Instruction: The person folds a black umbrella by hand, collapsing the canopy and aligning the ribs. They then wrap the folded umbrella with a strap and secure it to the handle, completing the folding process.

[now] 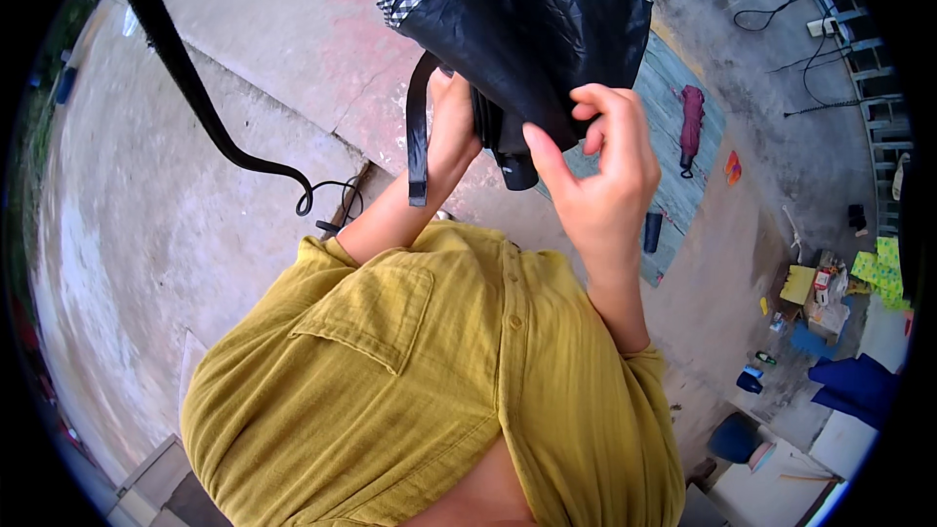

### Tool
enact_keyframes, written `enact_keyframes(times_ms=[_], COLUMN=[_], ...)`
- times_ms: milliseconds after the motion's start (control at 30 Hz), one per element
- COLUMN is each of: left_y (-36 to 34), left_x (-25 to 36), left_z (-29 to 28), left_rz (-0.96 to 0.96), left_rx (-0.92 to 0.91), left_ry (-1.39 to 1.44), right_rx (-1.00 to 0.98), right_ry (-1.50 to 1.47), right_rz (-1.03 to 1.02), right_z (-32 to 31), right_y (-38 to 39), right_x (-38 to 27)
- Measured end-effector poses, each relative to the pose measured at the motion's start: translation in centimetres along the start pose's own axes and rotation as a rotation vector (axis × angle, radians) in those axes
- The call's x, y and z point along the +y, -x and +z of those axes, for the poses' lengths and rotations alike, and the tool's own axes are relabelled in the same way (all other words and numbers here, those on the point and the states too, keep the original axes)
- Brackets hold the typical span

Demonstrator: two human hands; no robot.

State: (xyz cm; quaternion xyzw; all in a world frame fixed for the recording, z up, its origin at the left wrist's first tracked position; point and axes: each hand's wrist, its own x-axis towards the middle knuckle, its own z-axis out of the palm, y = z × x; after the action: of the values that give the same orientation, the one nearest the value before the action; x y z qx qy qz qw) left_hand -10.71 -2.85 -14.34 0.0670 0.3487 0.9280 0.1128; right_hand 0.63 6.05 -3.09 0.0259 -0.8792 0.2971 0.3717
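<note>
The black umbrella [527,29], its canopy loose and edged in black-and-white check, is held up in front of the blue-grey board [673,203], covering that board's upper left part. The left hand [454,122], left of the board, is wrapped around the umbrella near its handle — most of its fingers are hidden behind the cloth. The right hand [613,151], over the board's left side, has thumb and forefinger against the canopy, the other fingers curled; I cannot tell whether a fold is pinched between them.

On the board lie a furled maroon umbrella [691,122] and, toward its near end, a dark blue cylinder [652,232].

Right of the board and nearer the person, a carton [798,285] stands among small packages — their print is too small to read. Nearer still are a green bottle [766,358] and a blue bucket [734,439], whose contents I cannot make out.
</note>
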Motion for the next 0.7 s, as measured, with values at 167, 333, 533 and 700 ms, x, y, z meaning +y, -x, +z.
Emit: enact_keyframes(times_ms=[167, 333, 533, 700], left_y=[0.2, 0.3, -0.1, 0.1], left_x=[-0.1, -0.5, -1.0, -0.8], left_z=[0.9, 0.9, -0.5, 0.3], left_rz=[-0.034, -0.104, -0.106, -0.161], left_rx=[0.01, -0.043, -0.032, -0.016], left_ry=[0.068, 0.161, 0.166, 0.059], right_rx=[0.176, 0.502, 0.363, -0.048], right_ry=[-0.644, -0.498, -0.517, -1.057], right_rz=[0.48, 0.197, 0.493, 1.089], right_z=[-0.7, -0.2, -0.4, 2.3], right_y=[-0.7, -0.1, 6.3, 9.2], right_x=[0.7, 2.7, 9.1, 8.1])
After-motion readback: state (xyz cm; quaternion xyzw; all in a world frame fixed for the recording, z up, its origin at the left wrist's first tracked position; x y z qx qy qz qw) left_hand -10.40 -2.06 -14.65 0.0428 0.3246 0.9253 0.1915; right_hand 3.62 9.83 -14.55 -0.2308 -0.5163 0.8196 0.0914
